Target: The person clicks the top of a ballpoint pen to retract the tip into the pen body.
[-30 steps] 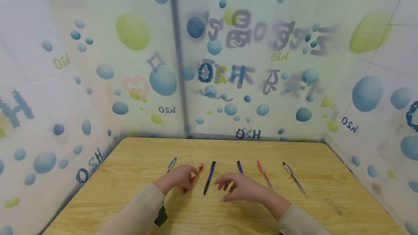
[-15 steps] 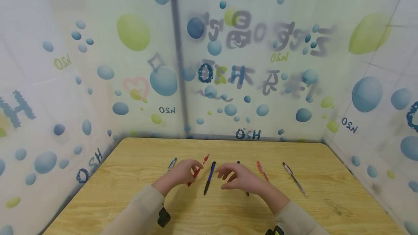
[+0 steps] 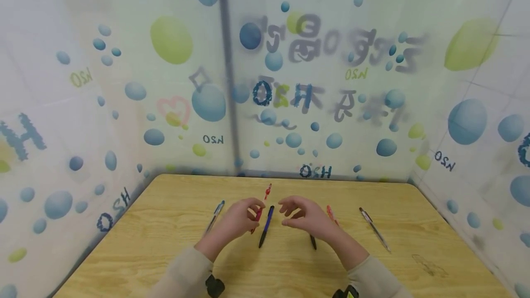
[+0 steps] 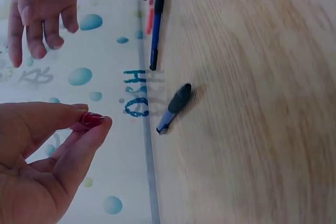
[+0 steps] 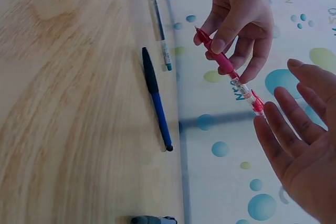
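I am viewing the table [image 3: 186,191] stretching past the blue pen [image 3: 266,226] to its far edge. The left hand [image 3: 242,217] is pinching the red pen [image 5: 226,65] — now nearer the right hand [image 3: 305,217] than a second ago. That hand, fingers loosely spread, is hovering near the red pen's far end.

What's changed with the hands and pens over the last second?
The left hand, holding the red pen, moved up and rightward in the head view. The right hand, holding nothing, moved up too. Nothing was let go. The other pens stayed put.
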Available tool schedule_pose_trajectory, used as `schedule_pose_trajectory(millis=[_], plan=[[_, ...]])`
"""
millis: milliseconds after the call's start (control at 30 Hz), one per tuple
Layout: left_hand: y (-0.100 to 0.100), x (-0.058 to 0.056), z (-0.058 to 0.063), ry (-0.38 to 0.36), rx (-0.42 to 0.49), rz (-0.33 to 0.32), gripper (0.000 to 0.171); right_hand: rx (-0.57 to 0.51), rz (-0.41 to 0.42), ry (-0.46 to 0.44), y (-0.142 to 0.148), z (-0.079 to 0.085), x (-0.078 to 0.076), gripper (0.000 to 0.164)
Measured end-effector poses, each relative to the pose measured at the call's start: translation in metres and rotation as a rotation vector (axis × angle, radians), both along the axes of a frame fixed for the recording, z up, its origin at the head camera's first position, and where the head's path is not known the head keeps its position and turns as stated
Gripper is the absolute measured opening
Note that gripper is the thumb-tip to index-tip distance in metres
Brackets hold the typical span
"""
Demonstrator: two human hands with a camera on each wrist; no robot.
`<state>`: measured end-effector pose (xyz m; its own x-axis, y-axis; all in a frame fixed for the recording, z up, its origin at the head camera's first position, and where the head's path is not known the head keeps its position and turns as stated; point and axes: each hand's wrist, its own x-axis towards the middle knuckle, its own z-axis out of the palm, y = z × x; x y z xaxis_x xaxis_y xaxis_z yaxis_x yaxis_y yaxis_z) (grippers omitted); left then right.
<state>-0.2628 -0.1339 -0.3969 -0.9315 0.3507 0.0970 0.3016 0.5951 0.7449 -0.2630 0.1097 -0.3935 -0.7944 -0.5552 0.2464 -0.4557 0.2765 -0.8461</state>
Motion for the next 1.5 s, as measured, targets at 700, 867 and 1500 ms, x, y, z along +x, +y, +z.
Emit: schedule_pose_trajectory(millis=[700,867,1500], plan=[[0.024,0.023,0.008,0.074,0.312,-0.032,0.036,-0.212,-0.233,0.014,-0.017,0.02,0.002,0.047],[0.029,0.028,0.011,0.063,0.327,-0.052,0.033,-0.272,-0.286,-0.026,-0.021,0.024,0.002,0.05],[0.043,0.029,0.002,-0.062,0.5,-0.027,0.03,-0.365,-0.275,-0.048,-0.021,0.02,0.008,0.046]])
